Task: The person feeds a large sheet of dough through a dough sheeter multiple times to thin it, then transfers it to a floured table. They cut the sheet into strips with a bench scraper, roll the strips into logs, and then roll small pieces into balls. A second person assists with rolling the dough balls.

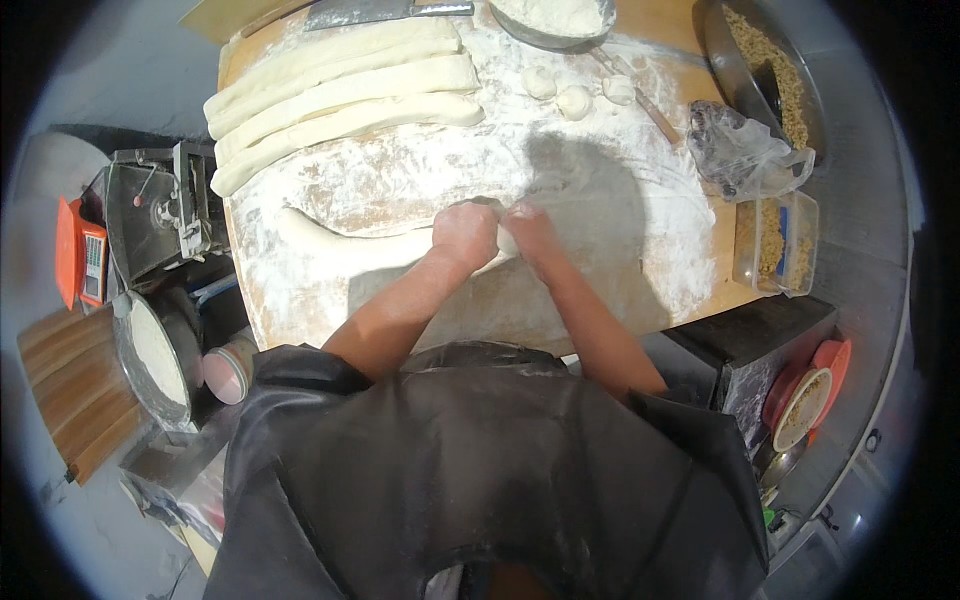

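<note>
A long rope of pale dough (352, 246) lies on the floured wooden board (300, 300). My left hand (466, 231) is closed around it near its right end. Close beside it, my right hand (527, 226) has its fingers curled on the end of the same dough. Both hands almost touch, and the dough between and under them is mostly hidden. Thick dough strips (345, 112) lie side by side at the upper left. Small round dough pieces (574, 103) sit at the upper right, near a thin wooden rolling pin (658, 117).
A bowl of flour (555, 19) and a cleaver (360, 11) are at the far edge. On the right stand a metal basin of crumbly filling (787, 82), a plastic bag (739, 150) and a clear plastic container (776, 241). An orange scale (82, 255) is at left.
</note>
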The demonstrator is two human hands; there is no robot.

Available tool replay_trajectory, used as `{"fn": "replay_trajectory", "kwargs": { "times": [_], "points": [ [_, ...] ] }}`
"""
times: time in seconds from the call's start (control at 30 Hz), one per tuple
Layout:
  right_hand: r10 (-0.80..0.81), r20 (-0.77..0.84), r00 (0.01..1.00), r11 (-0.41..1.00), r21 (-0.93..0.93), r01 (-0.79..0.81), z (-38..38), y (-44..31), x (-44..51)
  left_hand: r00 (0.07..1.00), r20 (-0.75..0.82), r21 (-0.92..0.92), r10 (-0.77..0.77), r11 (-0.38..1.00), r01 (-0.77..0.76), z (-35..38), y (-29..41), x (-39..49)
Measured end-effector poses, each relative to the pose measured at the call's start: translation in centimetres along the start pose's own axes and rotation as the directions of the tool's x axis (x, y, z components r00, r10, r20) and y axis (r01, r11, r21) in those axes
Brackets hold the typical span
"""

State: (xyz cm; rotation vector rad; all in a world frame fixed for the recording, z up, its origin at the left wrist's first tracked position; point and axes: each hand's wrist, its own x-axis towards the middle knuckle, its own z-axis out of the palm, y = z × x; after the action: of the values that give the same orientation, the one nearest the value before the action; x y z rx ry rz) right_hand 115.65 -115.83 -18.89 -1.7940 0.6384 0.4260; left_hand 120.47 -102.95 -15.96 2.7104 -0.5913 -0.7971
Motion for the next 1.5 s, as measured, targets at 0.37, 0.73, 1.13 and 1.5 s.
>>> {"fn": "replay_trajectory", "kwargs": {
  "times": [0.37, 0.73, 1.13, 1.5],
  "points": [
    [-0.578, -0.396, 0.713, 0.815, -0.315, 0.486, -7.0, -9.3, 0.6, 0.986, -0.121, -0.149, -0.115, 0.984, 0.096, 1.3, -5.5, -2.4],
    [0.054, 0.027, 0.998, 0.997, 0.054, -0.056, 0.5, -0.1, 0.7, 0.997, 0.054, -0.412, 0.057, 0.911, -0.03, 1.9, -2.8, -2.0],
    [-0.063, 0.3, 0.952, 0.993, 0.113, 0.03, -0.9, -4.1, -0.7, 0.996, -0.085, -0.079, 0.01, 0.997, -0.017, 0.5, -2.0, 1.3],
    [-0.676, -0.251, 0.693, 0.713, -0.459, 0.53, -7.2, -9.4, 3.0, 0.94, -0.338, 0.096, 0.045, 0.995, -0.013, 3.9, -5.1, -5.6]
  ]
}}
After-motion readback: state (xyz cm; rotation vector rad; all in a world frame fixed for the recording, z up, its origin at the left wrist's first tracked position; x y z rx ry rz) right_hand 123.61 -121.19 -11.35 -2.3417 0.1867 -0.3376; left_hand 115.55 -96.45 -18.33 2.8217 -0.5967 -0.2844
